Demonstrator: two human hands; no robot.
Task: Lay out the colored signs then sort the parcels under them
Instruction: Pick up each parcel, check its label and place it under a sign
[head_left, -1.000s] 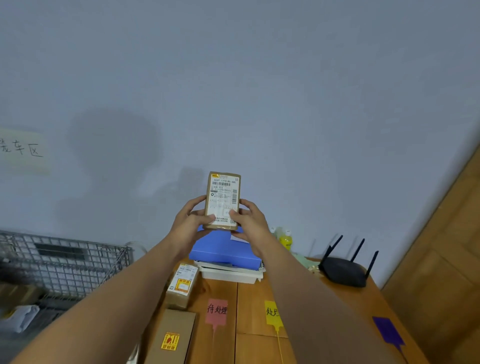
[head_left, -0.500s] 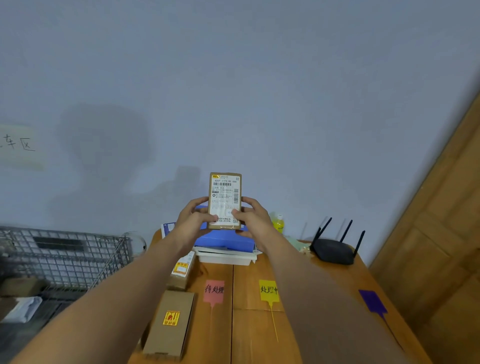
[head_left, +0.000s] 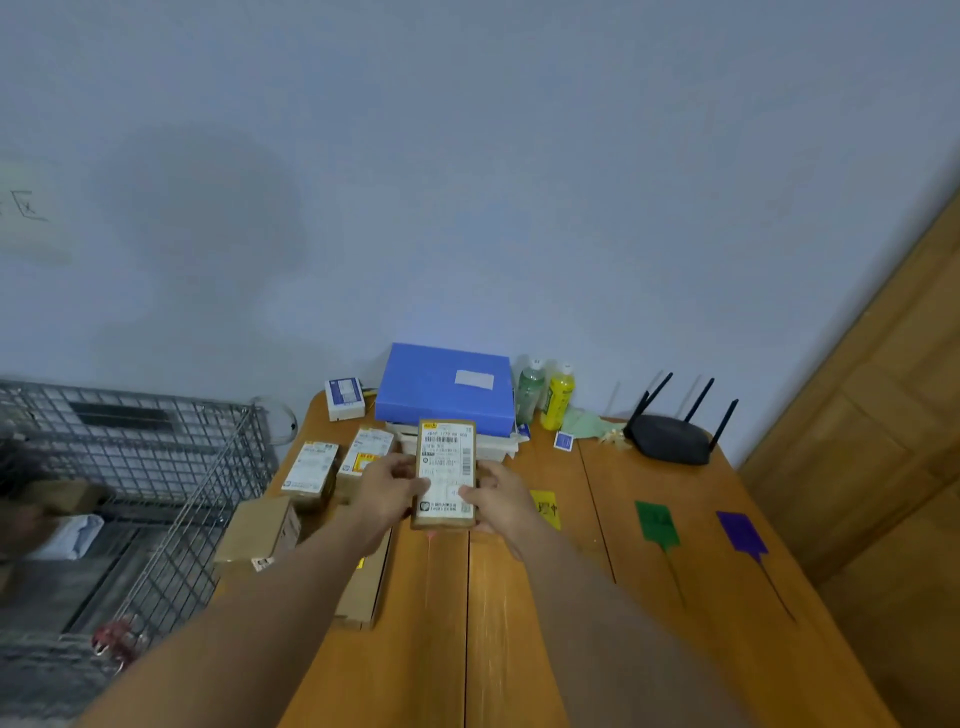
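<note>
Over wooden table (head_left: 649, 613), with both hands (head_left: 387, 491) (head_left: 501, 501) pinching labelled parcel (head_left: 445, 475) by its edges: read label, then lower flat below matching sign (head_left: 545, 509).

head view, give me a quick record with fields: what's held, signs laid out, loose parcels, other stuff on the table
held: small brown parcel with a white shipping label, label facing the camera
grip: left hand and right hand on its two long sides
signs visible: yellow sign, green sign, purple sign, flat on the wooden table
red sign: only a thin stem shows below the parcel
loose parcels: several brown boxes at the table's left edge
other: blue box, two bottles, black router
left of table: wire cage
</note>
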